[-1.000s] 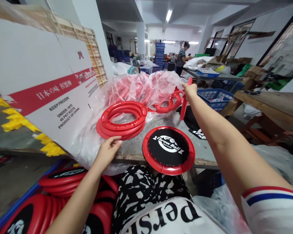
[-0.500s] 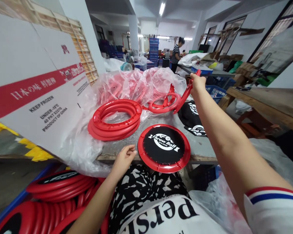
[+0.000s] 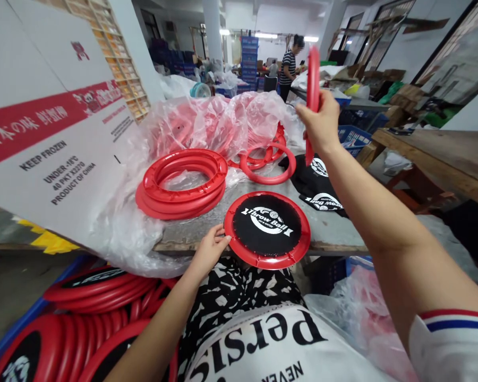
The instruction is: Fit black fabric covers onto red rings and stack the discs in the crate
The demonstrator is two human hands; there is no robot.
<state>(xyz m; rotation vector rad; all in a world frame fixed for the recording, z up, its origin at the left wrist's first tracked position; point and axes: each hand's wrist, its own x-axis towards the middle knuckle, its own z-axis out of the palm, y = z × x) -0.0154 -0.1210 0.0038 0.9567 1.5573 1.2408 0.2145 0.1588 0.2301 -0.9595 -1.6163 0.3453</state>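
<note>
My right hand [image 3: 322,119] is raised over the back of the table, fingers closed round a red plastic ring [image 3: 313,79] seen edge-on. At the table's front edge lies a red-rimmed disc [image 3: 267,231] with a black fabric centre printed "Throw Ball". My left hand [image 3: 213,246] pinches the left side of its rim between thumb and fingers. Left of the disc sits a stack of red rings [image 3: 183,185]. Another loose red ring [image 3: 269,179] lies behind the disc. Black printed fabric pieces [image 3: 322,200] are under and beside my right forearm.
Clear plastic film [image 3: 239,114] covers more red rings at the back. A large white carton [image 3: 63,122] stands at the left. Finished-looking red discs [image 3: 91,297] fill a blue bin below left. A person in a striped shirt [image 3: 289,66] stands farther off.
My right hand has lifted the red ring up and turned it upright, away from the loose ring. My left hand has moved onto the disc's rim. The view has tilted slightly down.
</note>
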